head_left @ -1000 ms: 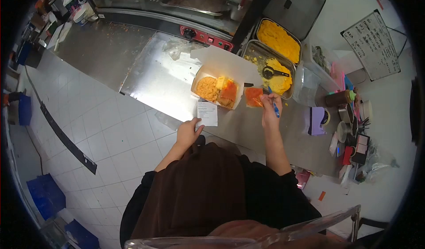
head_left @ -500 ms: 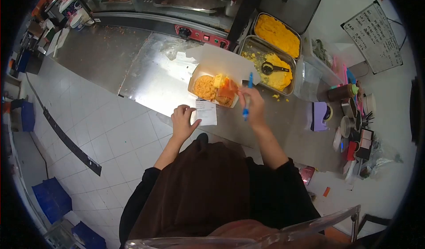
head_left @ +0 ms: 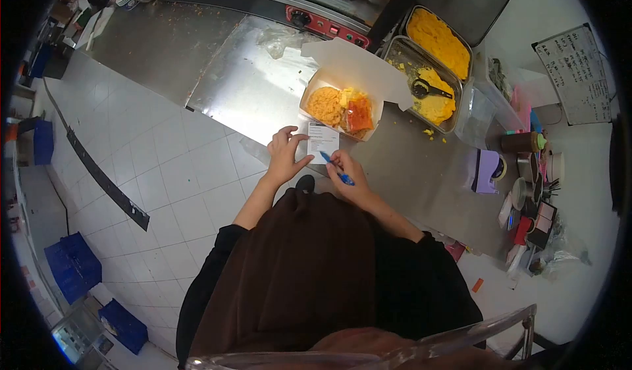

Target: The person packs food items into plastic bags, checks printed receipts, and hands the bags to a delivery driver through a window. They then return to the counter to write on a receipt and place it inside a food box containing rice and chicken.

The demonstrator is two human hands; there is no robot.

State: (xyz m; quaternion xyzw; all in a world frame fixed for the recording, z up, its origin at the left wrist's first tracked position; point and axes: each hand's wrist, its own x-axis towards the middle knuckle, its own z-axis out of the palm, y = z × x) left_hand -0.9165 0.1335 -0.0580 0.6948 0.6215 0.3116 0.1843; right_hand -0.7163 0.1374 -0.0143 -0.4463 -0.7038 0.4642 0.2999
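Note:
A white printed paper slip [head_left: 322,138] lies at the counter's front edge, just before an open takeaway box [head_left: 352,64]. In that box are orange rice [head_left: 325,105], some yellow food and a red-orange packet [head_left: 359,115]. My left hand [head_left: 286,156] rests at the slip's left side, fingers apart and holding nothing; its fingertips reach the paper's edge. Pinched in my right hand [head_left: 353,170] is a blue pen [head_left: 345,178], its tip over the lower right part of the slip.
Two metal trays of yellow food [head_left: 439,35] stand at the back right, one with a black scoop [head_left: 431,89] in it. Behind the counter is a glass-fronted warmer with a red control panel [head_left: 327,27]. A purple tape dispenser [head_left: 486,171] and bottles stand right.
My right hand has come down from above the box to the slip, bringing the pen. The red-orange packet now lies in the box, out of my fingers. The view has shifted.

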